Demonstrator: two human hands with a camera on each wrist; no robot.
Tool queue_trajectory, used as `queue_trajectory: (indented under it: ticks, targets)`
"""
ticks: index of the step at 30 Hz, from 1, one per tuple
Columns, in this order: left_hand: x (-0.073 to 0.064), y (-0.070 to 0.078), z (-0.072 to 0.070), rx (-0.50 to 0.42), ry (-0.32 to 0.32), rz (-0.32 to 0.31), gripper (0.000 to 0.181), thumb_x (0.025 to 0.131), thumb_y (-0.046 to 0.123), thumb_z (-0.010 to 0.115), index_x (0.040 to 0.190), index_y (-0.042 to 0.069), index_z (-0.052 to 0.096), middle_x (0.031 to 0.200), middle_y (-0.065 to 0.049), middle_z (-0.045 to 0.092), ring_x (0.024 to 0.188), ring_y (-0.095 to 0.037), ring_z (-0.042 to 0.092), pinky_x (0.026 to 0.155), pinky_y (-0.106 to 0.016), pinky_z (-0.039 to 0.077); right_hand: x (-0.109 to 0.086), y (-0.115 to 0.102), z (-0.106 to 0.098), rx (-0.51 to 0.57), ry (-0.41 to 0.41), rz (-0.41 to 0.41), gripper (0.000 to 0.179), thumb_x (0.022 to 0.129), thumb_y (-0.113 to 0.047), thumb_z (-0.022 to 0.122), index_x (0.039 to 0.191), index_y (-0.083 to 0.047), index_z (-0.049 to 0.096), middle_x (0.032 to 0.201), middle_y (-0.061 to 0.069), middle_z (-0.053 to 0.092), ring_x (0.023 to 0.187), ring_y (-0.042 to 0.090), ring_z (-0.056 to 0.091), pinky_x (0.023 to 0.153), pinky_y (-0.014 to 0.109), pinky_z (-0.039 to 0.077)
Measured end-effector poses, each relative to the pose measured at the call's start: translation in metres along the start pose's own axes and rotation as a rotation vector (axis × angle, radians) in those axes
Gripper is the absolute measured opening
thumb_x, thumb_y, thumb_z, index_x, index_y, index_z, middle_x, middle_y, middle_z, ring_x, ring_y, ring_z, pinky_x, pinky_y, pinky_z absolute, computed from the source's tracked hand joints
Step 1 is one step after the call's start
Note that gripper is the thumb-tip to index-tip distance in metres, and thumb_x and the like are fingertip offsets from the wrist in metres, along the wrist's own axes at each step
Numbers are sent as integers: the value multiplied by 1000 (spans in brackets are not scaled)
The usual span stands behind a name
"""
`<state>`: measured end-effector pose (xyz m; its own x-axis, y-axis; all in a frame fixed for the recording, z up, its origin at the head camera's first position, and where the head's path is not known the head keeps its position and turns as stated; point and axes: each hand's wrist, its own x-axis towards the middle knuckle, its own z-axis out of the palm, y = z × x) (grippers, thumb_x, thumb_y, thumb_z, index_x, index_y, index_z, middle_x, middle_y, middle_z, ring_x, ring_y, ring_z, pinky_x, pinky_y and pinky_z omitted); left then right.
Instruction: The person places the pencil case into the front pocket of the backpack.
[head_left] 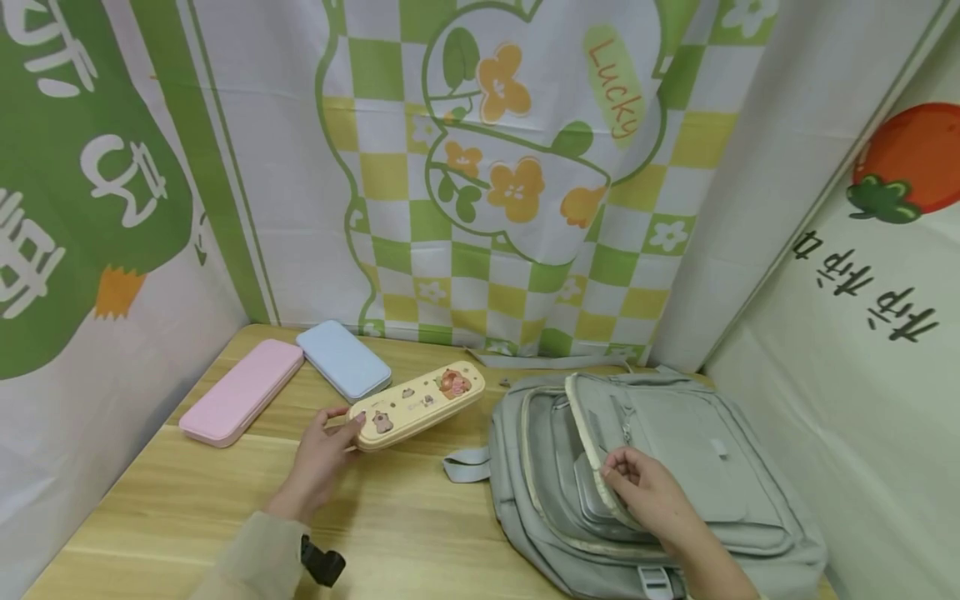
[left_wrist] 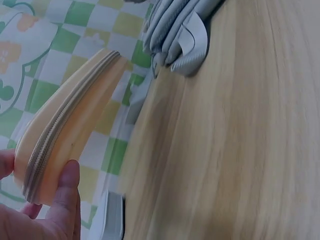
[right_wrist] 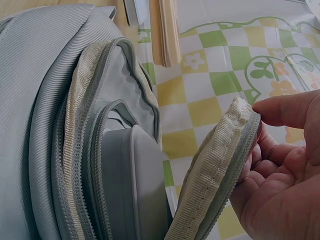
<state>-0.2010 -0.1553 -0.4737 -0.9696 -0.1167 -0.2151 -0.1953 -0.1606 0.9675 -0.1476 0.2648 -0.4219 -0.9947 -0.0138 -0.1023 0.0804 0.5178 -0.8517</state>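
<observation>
A yellow zippered pencil case (head_left: 417, 406) with cartoon pictures on its lid is held above the table by my left hand (head_left: 324, 454), which pinches its near end. In the left wrist view, the zipper of the pencil case (left_wrist: 67, 122) runs closed along its side. My right hand (head_left: 648, 493) pinches the unzipped edge of a grey backpack's (head_left: 697, 433) front pocket and holds the flap (right_wrist: 217, 170) away. Inside that pocket sits a grey case (right_wrist: 135, 180), partly hidden by the pocket's sides.
A pink case (head_left: 243, 390) and a light blue case (head_left: 344, 360) lie on the wooden table (head_left: 420, 533) at the left. A grey strap loop (head_left: 467, 465) sticks out from the backpack's left side. Printed curtains (head_left: 510, 292) stand behind the table and on both sides.
</observation>
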Motion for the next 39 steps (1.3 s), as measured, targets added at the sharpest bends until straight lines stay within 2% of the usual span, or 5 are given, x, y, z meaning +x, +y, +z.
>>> queue_trajectory:
  ticks: [7, 14, 24, 39]
  targets:
    - [8, -4, 26, -12, -48, -10, 54, 106, 11, 59, 148, -8, 31, 122, -24, 51, 88, -12, 62, 75, -24, 56, -2, -2, -2, -10, 15, -21, 7, 101, -3, 63, 102, 3, 60, 89, 4, 57, 80, 15, 51, 68, 25, 46]
    - [11, -6, 54, 24, -86, -11, 50, 105, 12, 60, 145, -8, 37, 120, -27, 51, 91, -19, 64, 75, -27, 58, -4, -3, -4, -5, 23, -46, 7, 100, -2, 64, 101, 4, 60, 89, 4, 58, 80, 14, 52, 70, 24, 47]
    - [16, -9, 94, 31, -157, -21, 47, 104, 11, 63, 143, -7, 43, 114, -23, 55, 86, -20, 65, 72, -31, 60, -3, -3, -6, -15, 29, -26, 8, 101, -3, 63, 102, 4, 60, 89, 4, 57, 79, 14, 51, 68, 24, 46]
    - [15, -17, 130, 32, -231, -11, 45, 103, 11, 64, 140, -8, 45, 107, -19, 57, 79, -17, 62, 70, -29, 59, -3, -3, -6, -24, 32, -9, 7, 101, -3, 64, 101, 3, 60, 88, 5, 57, 79, 16, 51, 66, 24, 46]
